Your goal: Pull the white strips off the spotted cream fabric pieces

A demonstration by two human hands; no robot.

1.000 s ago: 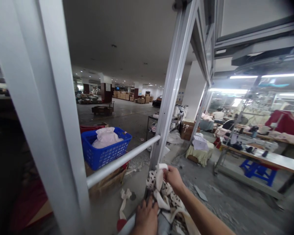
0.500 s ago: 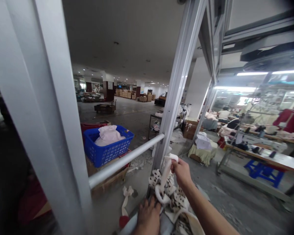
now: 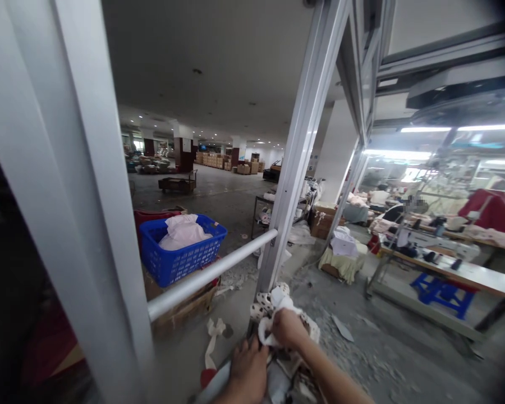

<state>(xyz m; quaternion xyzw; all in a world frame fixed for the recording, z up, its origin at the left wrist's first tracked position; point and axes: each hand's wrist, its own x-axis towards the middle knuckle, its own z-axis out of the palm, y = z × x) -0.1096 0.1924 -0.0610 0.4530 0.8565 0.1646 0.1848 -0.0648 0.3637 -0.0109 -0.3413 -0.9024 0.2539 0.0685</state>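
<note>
The right hand (image 3: pixel 289 330) is closed in a fist about a white cloth strip (image 3: pixel 283 303); its fingertips are hidden, so how firmly it pinches I cannot tell. The left hand (image 3: pixel 249 362) lies back up with its fingers a little spread, just beside the heap, and what its palm rests on is out of sight. The strip lies on top of a spotted cloth (image 3: pixel 258 311), at the foot of a metal post (image 3: pixel 287 188), low in the view and ahead of the left hand.

For soft, tangled cloth like this, a steady grip close to the fold seems best, with the left hand bearing down so the pieces beneath do not drag along. Lifting slowly, clear of the post, should keep the strip from snagging or twisting.

The strip has no single straight axis: one part stands up beyond the right fist, pointing away from the person, while another bends into a loop on the fist's left side. Where its ends point is hidden in the heap.
</note>
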